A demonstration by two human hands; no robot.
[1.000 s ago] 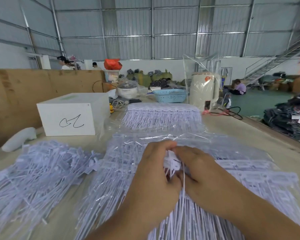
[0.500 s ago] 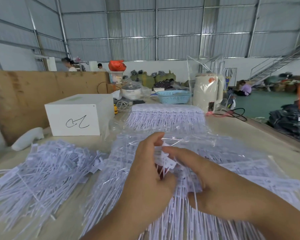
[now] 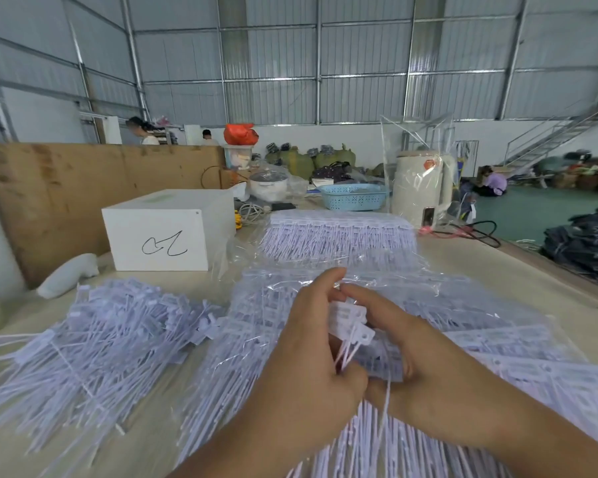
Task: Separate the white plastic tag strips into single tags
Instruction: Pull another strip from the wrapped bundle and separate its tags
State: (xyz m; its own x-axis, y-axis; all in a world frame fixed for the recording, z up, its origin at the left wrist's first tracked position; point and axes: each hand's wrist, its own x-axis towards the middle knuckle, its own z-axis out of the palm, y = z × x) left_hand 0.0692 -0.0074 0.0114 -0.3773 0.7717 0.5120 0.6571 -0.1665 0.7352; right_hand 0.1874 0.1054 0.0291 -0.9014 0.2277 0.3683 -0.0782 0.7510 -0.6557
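While a long worktable (image 3: 518,270) is stretching away under the camera, most of its near half is lying beneath clear plastic sheeting (image 3: 428,288) covered with rows of white tag strips (image 3: 497,343). To the left, a loose heap of single tags (image 3: 94,339) is spreading across the bare surface, well apart from the hands. Farther back, another bagged bundle of strips (image 3: 339,236) is sitting beside a white box (image 3: 159,232) with a black scribble on its front, and a blue basket (image 3: 353,196) and a cream appliance wrapped in plastic (image 3: 422,188) are standing behind it.

Over the sheeted rows, both hands are meeting around one bunch of white tags (image 3: 351,319). The left hand (image 3: 311,360) is curling round it from the left, thumb and forefinger pinching the flat heads near the top, thin tails running down past its palm. The right hand (image 3: 425,367) is gripping the same bunch from the right, forefinger pressing along the upper edge and thumb tucked below.
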